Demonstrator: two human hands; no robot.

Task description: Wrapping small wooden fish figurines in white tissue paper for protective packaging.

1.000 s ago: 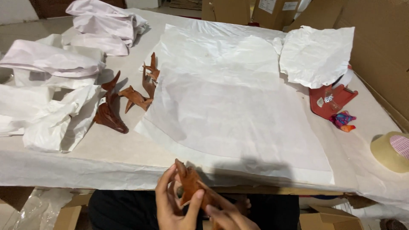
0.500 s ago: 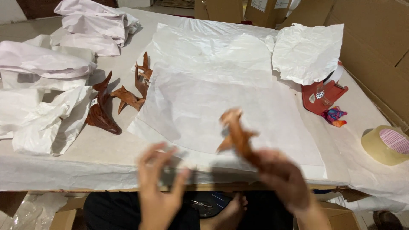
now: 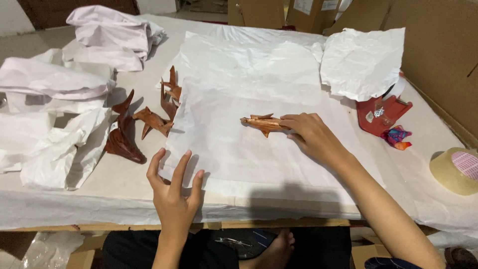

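My right hand (image 3: 311, 136) rests on a small brown wooden fish carving (image 3: 261, 122) and holds its tail end against a large sheet of white wrapping paper (image 3: 249, 89) spread over the table. My left hand (image 3: 174, 192) hovers with fingers spread over the sheet's near left corner, holding nothing. Several more brown wooden carvings (image 3: 144, 122) lie on the table just left of the sheet.
Crumpled white paper (image 3: 55, 114) is piled at the left and far left, another crumpled sheet (image 3: 361, 60) at the far right. A red tape dispenser (image 3: 381, 114), a small colourful object (image 3: 397, 136) and a roll of tape (image 3: 455, 170) sit on the right. Cardboard boxes (image 3: 438, 40) line the right side.
The carving went from both hands near my lap up over the table in my right hand and now lies on the paper. My left hand let go and moved toward the sheet's corner.
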